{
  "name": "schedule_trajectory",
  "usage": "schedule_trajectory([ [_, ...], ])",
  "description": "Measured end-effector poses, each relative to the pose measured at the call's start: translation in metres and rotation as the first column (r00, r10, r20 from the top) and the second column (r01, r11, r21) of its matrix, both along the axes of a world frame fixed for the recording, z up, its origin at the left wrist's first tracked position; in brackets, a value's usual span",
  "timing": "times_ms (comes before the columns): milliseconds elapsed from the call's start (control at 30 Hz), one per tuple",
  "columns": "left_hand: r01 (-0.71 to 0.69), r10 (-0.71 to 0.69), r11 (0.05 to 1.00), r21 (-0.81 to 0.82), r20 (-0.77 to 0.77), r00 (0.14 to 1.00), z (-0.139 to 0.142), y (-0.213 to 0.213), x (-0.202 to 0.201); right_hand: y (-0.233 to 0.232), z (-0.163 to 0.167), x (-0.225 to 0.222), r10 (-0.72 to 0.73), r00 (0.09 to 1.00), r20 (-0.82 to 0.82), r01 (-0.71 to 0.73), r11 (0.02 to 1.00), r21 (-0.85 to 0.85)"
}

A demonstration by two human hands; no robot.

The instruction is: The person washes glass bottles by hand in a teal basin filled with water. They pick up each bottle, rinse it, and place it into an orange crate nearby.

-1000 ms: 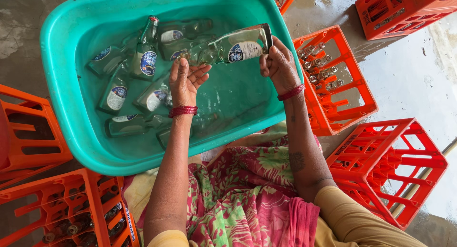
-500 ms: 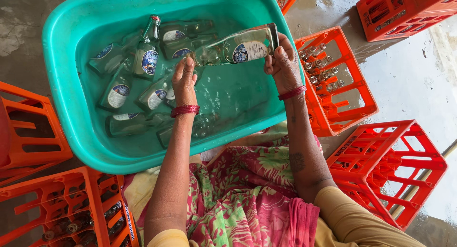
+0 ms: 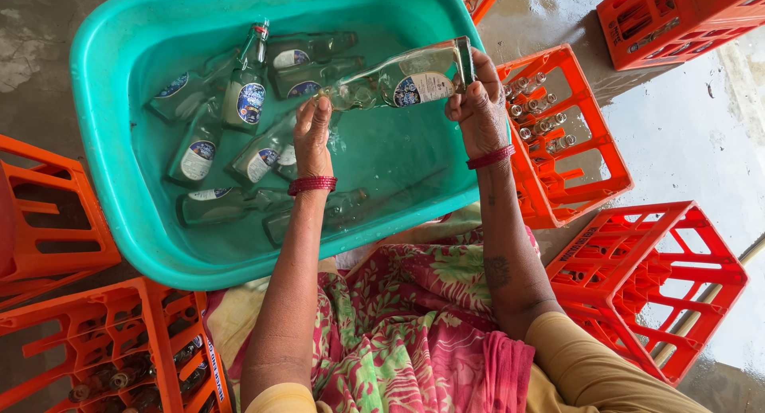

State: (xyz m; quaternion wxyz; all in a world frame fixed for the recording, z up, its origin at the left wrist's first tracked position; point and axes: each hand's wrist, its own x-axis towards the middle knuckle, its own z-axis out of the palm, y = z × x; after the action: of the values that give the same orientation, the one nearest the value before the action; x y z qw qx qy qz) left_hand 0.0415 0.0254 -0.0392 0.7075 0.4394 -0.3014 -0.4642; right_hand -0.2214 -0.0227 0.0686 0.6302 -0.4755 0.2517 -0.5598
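Head view: big teal plastic tub, smooth and round-cornered, part-filled with water, at left centre. Orange and red slatted crates ringed about it: one right of the tub with bottles standing neck-up in its cells, an empty red one nearer right, another far right, two more near left with bottles lying in the nearest. Wet grey concrete floor beneath, glossy at right.

In the tub, many clear glass bottles with oval blue-and-white labels, lying sunk or half-afloat; one upright with a red-and-white cap.

Since half a second ago, held bottle lifted a little higher above the water and swung more level, neck dipping left, some water inside; left hand slid up from lower on the body to the neck. Looks like a rinse-and-drain stroke under way, not yet a move to a crate.

Right hand wrapped closed round the bottle's base, far right rim of tub. Left hand curled round the neck, fingers closed on it. Red bangles at both wrists. Floral pink-green cloth over the lap, near centre
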Motion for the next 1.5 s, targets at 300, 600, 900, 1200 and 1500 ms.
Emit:
schedule_trajectory([
  [300, 0.024, -0.024, 1.000, -0.004, 0.009, 1.000, 0.000, 0.000, -0.002, 0.002, 0.003, -0.001, -0.003, 1.000, -0.004, 0.003, 1.000, -0.009],
  [600, 0.018, -0.019, 1.000, 0.013, 0.116, 0.993, -0.006, -0.003, -0.006, 0.004, 0.009, 0.003, -0.014, 1.000, 0.021, 0.015, 0.999, -0.037],
  [900, 0.191, -0.194, 0.958, 0.213, -0.010, 0.981, -0.013, 0.002, -0.014, 0.013, 0.028, 0.009, -0.057, 0.997, -0.050, 0.053, 0.995, -0.090],
  [1200, 0.452, -0.448, 0.881, -0.139, -0.554, 0.702, -0.018, 0.001, -0.013, 0.024, 0.047, 0.015, 0.092, 0.960, -0.263, -0.139, 0.977, -0.164],
  [1500, 0.193, -0.268, 0.963, -0.186, -0.615, 0.742, 0.016, 0.001, 0.016, 0.027, 0.059, 0.012, 0.225, 0.703, -0.675, -0.447, 0.877, -0.173],
])
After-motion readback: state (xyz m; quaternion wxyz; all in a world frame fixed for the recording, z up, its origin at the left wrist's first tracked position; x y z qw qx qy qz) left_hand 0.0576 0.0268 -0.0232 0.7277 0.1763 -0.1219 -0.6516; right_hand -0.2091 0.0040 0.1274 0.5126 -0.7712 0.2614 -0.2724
